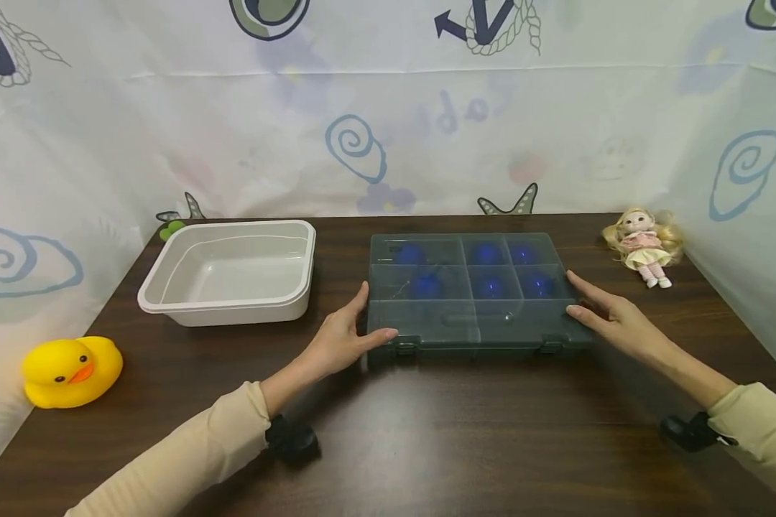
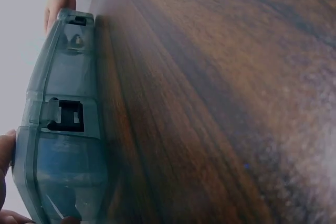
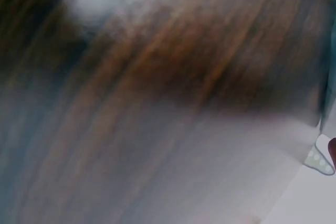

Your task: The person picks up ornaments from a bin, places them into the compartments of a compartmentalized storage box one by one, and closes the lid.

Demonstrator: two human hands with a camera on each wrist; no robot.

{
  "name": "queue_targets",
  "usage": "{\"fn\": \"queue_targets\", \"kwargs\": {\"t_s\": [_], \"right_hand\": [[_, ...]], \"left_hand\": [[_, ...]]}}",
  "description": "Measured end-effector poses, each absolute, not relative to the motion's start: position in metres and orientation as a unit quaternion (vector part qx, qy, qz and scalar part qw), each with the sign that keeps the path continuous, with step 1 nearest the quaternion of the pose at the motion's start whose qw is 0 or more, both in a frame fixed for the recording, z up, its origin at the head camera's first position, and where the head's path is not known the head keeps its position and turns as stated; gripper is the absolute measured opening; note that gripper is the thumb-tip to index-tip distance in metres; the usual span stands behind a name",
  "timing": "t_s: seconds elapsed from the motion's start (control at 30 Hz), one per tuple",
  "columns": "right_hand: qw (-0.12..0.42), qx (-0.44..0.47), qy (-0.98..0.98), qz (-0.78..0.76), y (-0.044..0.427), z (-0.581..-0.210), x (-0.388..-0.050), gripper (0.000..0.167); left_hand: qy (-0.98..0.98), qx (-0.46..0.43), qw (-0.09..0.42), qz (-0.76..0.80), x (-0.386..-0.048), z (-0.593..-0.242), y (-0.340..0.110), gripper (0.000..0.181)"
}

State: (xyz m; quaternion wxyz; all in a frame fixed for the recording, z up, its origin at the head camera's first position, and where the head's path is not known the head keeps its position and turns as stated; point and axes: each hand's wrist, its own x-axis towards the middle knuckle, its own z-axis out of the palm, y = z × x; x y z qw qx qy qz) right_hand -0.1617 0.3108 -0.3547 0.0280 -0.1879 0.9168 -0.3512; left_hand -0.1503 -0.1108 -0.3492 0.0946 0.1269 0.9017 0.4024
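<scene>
A flat, see-through dark green compartment box (image 1: pixel 420 316) with its lid closed lies at the middle of the dark wooden table. Blue things (image 1: pixel 425 286) show dimly through the lid in several compartments. My left hand (image 1: pixel 343 334) grips the box's left front corner, thumb at the front edge and fingers along the left side. Its fingertips show at the lower left of the left wrist view, beside the box's black latch (image 2: pixel 68 115). On the right side, my right hand (image 1: pixel 611 323) holds the box's edge; some fingers are hidden. The right wrist view is blurred.
A white plastic tub (image 1: pixel 284 310) stands to the left of the box. A yellow rubber duck (image 1: pixel 71 373) sits at the table's left edge. At the back right lies a blonde doll (image 1: pixel 643 244), and a green thing (image 1: pixel 171 230) shows behind the tub.
</scene>
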Motion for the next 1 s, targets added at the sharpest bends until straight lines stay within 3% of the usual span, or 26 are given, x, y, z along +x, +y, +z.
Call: {"fn": "queue_targets", "kwargs": {"t_s": [0.1,0.2,0.27,0.33,0.4,0.5,0.57,0.63,0.73,1.0], "right_hand": [[0.009,-0.186,0.919,-0.348,0.310,-0.351,-0.160,0.056],[-0.064,-0.164,0.908,-0.380,0.299,-0.338,-0.155,0.044],[-0.109,-0.167,0.867,-0.456,0.282,-0.326,-0.149,0.033],[-0.114,-0.182,0.801,-0.559,0.257,-0.317,-0.141,0.024],[-0.047,-0.193,0.728,-0.656,0.227,-0.314,-0.130,0.020],[0.120,-0.131,0.638,-0.749,0.182,-0.325,-0.110,0.020],[0.218,-0.063,0.592,-0.773,0.157,-0.338,-0.099,0.028],[0.278,-0.004,0.551,-0.787,0.139,-0.350,-0.091,0.040],[0.305,0.040,0.516,-0.799,0.122,-0.363,-0.085,0.051],[0.298,0.083,0.469,-0.827,0.096,-0.374,-0.077,0.053]], "left_hand": [[0.897,0.123,0.103,0.412,-0.149,-0.349,-0.109,0.094],[0.894,0.119,0.111,0.417,-0.149,-0.349,-0.108,0.096],[0.895,0.120,0.110,0.416,-0.149,-0.349,-0.108,0.096],[0.895,0.122,0.106,0.415,-0.149,-0.349,-0.108,0.096],[0.896,0.122,0.101,0.416,-0.149,-0.348,-0.108,0.097],[0.895,0.118,0.099,0.419,-0.150,-0.348,-0.109,0.097],[0.895,0.116,0.102,0.419,-0.150,-0.348,-0.109,0.097],[0.893,0.116,0.107,0.421,-0.150,-0.348,-0.110,0.097],[0.892,0.119,0.107,0.422,-0.150,-0.349,-0.109,0.097],[0.890,0.115,0.109,0.428,-0.148,-0.347,-0.107,0.096]]}}
